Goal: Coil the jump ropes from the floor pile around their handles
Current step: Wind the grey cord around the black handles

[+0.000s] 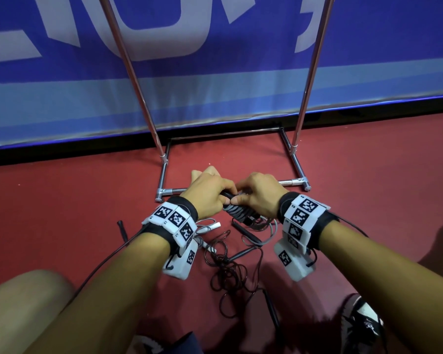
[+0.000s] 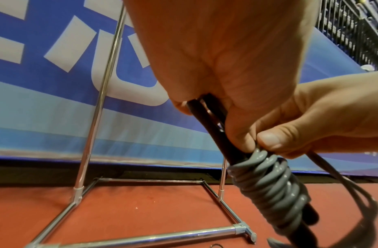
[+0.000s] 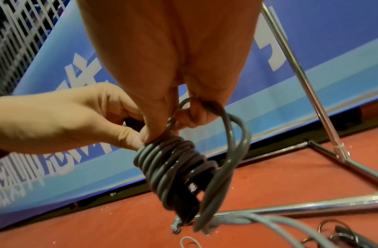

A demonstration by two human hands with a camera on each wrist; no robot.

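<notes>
My left hand [image 1: 215, 194] grips a pair of black handles [image 2: 207, 114] held together above the red floor. A grey jump rope [image 2: 266, 184] is wound in several tight turns around them, also seen as a grey coil [image 1: 234, 212] between my wrists. My right hand [image 1: 251, 196] pinches the free grey rope [image 3: 232, 134] just above the top turn, its thumb against my left thumb. The loose end hangs in a long loop beside the coil. Under my wrists lies the floor pile [image 1: 225, 259] of thin dark tangled ropes and loose handles.
A chrome rack frame [image 1: 296, 180] stands on the floor just beyond my hands, its two poles rising in front of a blue banner [image 1: 215, 80]. A black handle [image 1: 120, 229] and a white handle [image 1: 215, 225] lie left. My knee [image 1: 26, 302] and shoe [image 1: 363, 325] flank the pile.
</notes>
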